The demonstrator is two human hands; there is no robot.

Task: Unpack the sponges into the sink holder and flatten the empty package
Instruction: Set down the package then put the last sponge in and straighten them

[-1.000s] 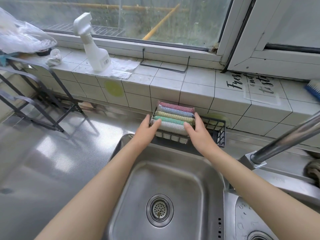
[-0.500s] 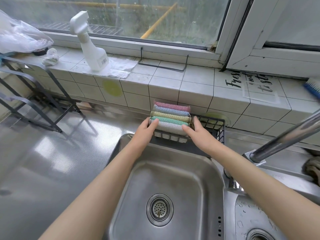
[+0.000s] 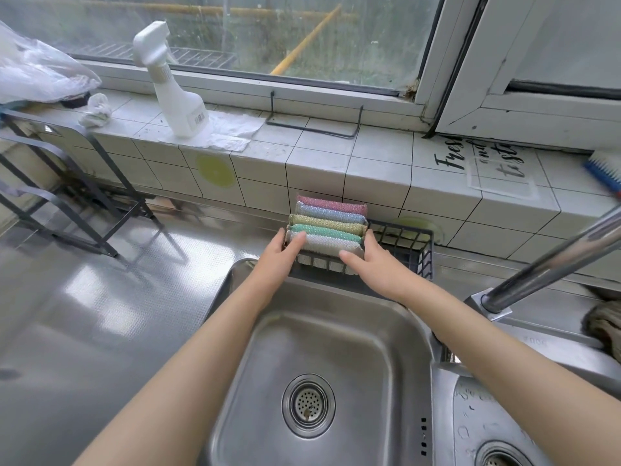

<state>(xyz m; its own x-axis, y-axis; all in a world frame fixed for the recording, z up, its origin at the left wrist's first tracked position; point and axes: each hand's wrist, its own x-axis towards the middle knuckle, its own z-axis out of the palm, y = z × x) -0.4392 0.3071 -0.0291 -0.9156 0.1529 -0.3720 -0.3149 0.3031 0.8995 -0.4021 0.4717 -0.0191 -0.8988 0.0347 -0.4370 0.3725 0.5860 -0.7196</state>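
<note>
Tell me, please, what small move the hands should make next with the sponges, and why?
Probably let go and draw both hands back. The five sponges already stand on edge in the black sink holder, with the left hand and right hand flanking their ends. No package is visible here, so finding it likely follows.

Your stainless steel bench [image 3: 100, 314] carries a black metal rack [image 3: 67, 196] at its left. Behind it, the white tiled ledge [image 3: 369, 163] holds a white spray bottle [image 3: 174, 95] standing on a white cloth [image 3: 232, 132].

Sponges [image 3: 327, 225] — pink, blue, yellow, green, white (glittery weave) — in black holder [image 3: 406, 245].
</note>
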